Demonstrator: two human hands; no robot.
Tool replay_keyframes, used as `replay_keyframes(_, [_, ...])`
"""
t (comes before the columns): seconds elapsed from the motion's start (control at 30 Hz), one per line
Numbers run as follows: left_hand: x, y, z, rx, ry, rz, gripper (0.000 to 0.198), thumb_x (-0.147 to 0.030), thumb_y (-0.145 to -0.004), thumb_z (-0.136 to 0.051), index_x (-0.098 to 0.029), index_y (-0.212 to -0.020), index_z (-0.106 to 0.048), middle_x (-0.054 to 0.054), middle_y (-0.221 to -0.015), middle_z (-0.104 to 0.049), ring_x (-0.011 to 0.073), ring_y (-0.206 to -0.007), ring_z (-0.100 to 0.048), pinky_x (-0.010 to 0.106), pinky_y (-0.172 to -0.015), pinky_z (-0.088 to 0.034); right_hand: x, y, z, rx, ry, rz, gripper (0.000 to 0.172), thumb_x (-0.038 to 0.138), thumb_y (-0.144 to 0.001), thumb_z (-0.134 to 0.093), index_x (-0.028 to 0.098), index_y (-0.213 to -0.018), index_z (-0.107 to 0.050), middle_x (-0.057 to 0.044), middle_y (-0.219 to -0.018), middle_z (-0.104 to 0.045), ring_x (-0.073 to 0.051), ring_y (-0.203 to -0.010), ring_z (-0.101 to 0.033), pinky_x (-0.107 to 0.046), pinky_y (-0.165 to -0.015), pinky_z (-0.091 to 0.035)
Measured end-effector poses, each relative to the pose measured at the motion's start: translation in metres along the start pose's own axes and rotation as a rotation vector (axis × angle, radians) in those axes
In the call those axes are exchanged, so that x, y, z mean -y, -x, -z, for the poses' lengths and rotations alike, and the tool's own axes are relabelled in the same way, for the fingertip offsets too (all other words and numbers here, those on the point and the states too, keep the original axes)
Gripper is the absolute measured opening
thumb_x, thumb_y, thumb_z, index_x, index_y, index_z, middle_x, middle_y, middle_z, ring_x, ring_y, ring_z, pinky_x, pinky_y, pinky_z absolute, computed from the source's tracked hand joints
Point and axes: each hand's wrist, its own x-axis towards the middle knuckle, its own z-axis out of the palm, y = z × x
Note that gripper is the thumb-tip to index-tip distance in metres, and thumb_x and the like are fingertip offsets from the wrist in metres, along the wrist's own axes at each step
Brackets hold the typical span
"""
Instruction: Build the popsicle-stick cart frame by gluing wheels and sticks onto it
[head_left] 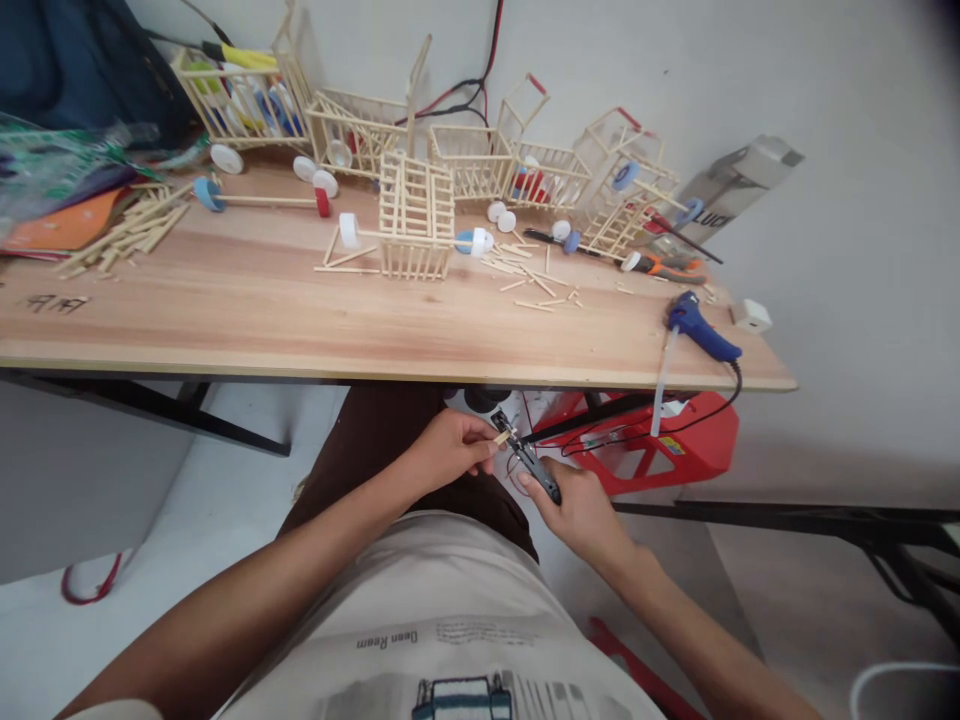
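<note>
While both hands work below the front edge of the desk point(225, 320), over the person's lap, the items stand as follows.

Left hand point(450, 450): fingertips pinched together on a short wooden stick piece point(500, 438), held out to its right.

Right hand point(581, 510): closed around the handle of a black cutter point(534, 468), thumb along the top. The tool's head points up and left and meets the stick piece. Whether its blades are closed on the wood is too small to tell.

On the desk, centre: stick-built basket point(416, 215), upright, with a white wheel at each side. More stick baskets stand in a row behind it against the wall.

On the desk, left: loose stick pile point(124, 235), and an axle point(262, 198) with a blue wheel and a red-and-white wheel.

On the desk, right: blue glue gun point(701, 328) lying near the front corner, its cord hanging over the edge. A white block point(751, 315) sits just beside it, and an orange-handled tool point(664, 267) lies further back. Short stick offcuts are scattered between the basket and the gun.

Under the desk: red plastic frame point(675, 440) on the floor, beyond the right hand.
</note>
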Motion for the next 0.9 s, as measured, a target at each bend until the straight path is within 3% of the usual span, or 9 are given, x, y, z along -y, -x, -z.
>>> replay_keyframes(0.2, [-0.006,0.013,-0.003,-0.013,-0.125,-0.241,0.016,-0.02,-0.081,-0.06,-0.013,-0.068,-0.065,0.001,-0.064,-0.064,0.0107,-0.063,-0.056,0.021,-0.064,-0.043,-0.003,0.005,0.009,-0.207,0.164,0.121,0.058,0.065,-0.096,-0.034,0.015,-0.088,-0.064,-0.011,-0.074,-0.067,-0.024,-0.072,-0.065,-0.031,-0.065,-0.041])
replay_keyframes(0.37, [-0.012,0.025,-0.004,-0.035,-0.217,-0.34,0.019,-0.022,-0.083,-0.058,-0.014,-0.068,-0.064,0.0,-0.069,-0.064,0.0114,-0.069,-0.055,0.021,-0.067,-0.04,-0.001,0.008,0.017,-0.245,0.128,0.16,0.052,0.063,-0.093,-0.045,0.015,-0.098,-0.064,-0.012,-0.084,-0.07,-0.026,-0.082,-0.066,-0.034,-0.072,-0.045])
replay_keyframes(0.6, [-0.021,0.026,-0.005,-0.007,-0.135,-0.254,0.014,-0.02,-0.082,-0.06,-0.012,-0.078,-0.07,0.0,-0.064,-0.063,0.0109,-0.062,-0.055,0.022,-0.064,-0.043,0.009,0.006,0.023,-0.062,-0.116,0.09,0.044,0.054,-0.094,-0.047,0.016,-0.108,-0.063,-0.011,-0.099,-0.072,-0.026,-0.089,-0.066,-0.035,-0.078,-0.047])
replay_keyframes(0.77, [-0.023,0.025,-0.003,0.034,-0.037,-0.151,0.016,-0.02,-0.08,-0.062,-0.01,-0.086,-0.072,0.001,-0.062,-0.063,0.0114,-0.059,-0.057,0.022,-0.061,-0.046,0.011,0.008,0.032,0.137,-0.335,0.114,0.044,0.054,-0.097,-0.041,0.018,-0.105,-0.064,-0.006,-0.092,-0.071,-0.02,-0.08,-0.064,-0.03,-0.072,-0.047])
replay_keyframes(0.9, [-0.021,0.024,-0.004,-0.007,-0.068,-0.116,0.015,-0.019,-0.08,-0.06,-0.01,-0.085,-0.072,0.0,-0.061,-0.063,0.0114,-0.057,-0.057,0.022,-0.058,-0.046,0.012,0.007,0.036,0.21,-0.38,0.11,0.046,0.057,-0.098,-0.039,0.018,-0.101,-0.063,-0.004,-0.086,-0.069,-0.019,-0.077,-0.062,-0.029,-0.071,-0.046])
